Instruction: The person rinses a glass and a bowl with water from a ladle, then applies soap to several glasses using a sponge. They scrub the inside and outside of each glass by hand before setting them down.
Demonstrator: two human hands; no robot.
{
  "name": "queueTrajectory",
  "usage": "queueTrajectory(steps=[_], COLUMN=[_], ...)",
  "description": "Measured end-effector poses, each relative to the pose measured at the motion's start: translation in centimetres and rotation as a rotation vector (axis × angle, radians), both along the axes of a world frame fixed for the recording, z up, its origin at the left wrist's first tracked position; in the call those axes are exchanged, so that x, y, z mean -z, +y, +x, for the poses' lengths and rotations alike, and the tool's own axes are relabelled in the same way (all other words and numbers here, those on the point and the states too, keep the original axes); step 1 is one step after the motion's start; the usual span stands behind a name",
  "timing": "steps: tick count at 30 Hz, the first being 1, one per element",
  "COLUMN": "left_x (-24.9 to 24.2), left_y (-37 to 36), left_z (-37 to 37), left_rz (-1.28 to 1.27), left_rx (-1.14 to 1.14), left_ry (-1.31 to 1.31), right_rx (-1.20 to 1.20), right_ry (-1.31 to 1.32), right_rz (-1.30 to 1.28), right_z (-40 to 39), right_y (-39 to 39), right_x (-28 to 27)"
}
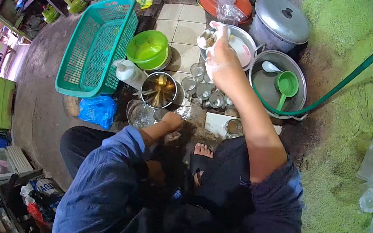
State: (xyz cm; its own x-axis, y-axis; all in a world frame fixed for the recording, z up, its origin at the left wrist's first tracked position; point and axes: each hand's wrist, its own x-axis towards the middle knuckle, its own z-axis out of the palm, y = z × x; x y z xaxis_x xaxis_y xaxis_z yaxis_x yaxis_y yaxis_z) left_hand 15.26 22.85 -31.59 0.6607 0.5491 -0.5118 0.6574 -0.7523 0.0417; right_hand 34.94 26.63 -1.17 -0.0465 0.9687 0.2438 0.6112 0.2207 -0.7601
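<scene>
My right hand (219, 54), covered in white suds, is raised over the rim of a metal basin (243, 48); its fingers are closed round something soapy that I cannot make out. Low at the centre, my left hand (171, 121) is closed at a glass (160, 114), beside a bowl of sudsy water (140, 115). Just behind it stands a metal pot (159, 90) with forks and spoons in liquid. Several glass mugs (203, 90) are grouped on the tiles below my right hand.
A green basket (68, 59), lime basin (147, 48), white bottle (129, 73) and blue plastic bag (97, 110) lie left. On the right are a large pot (280, 63) holding a green dipper (287, 84), a lidded pot (281, 18) and a green hose (365, 63).
</scene>
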Motion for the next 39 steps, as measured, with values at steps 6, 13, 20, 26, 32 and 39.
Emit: queueTrajectory(steps=[6,13,20,26,32,39], left_x=[-5.5,-23.0,-27.7,-30.0,-31.0,-33.0], left_y=[0.3,-0.1,0.6,0.4,-1.4,-3.9], left_z=[-2.8,-3.2,-2.9,-3.4,-1.6,-0.8], left_rz=[0.105,0.202,-0.132,-0.023,0.239,0.608], left_rx=[0.178,-0.279,-0.995,-0.824,-0.230,-0.038], left_ry=[0.018,-0.687,-1.473,-1.240,-1.338,-1.401], right_rx=[0.049,0.028,-0.087,-0.389,-0.532,-0.781], right_ry=[-0.012,-0.010,-0.104,-0.514,-0.148,0.676], right_rz=[0.040,0.040,0.263,0.098,-0.371,-0.681], right_z=[0.6,1.2,-2.2,-3.3,-3.7,-4.0], right_y=[1.9,-0.9,-4.6,-5.5,-5.9,-6.3], right_x=[3.1,1.5,0.2,1.0,1.8,6.0])
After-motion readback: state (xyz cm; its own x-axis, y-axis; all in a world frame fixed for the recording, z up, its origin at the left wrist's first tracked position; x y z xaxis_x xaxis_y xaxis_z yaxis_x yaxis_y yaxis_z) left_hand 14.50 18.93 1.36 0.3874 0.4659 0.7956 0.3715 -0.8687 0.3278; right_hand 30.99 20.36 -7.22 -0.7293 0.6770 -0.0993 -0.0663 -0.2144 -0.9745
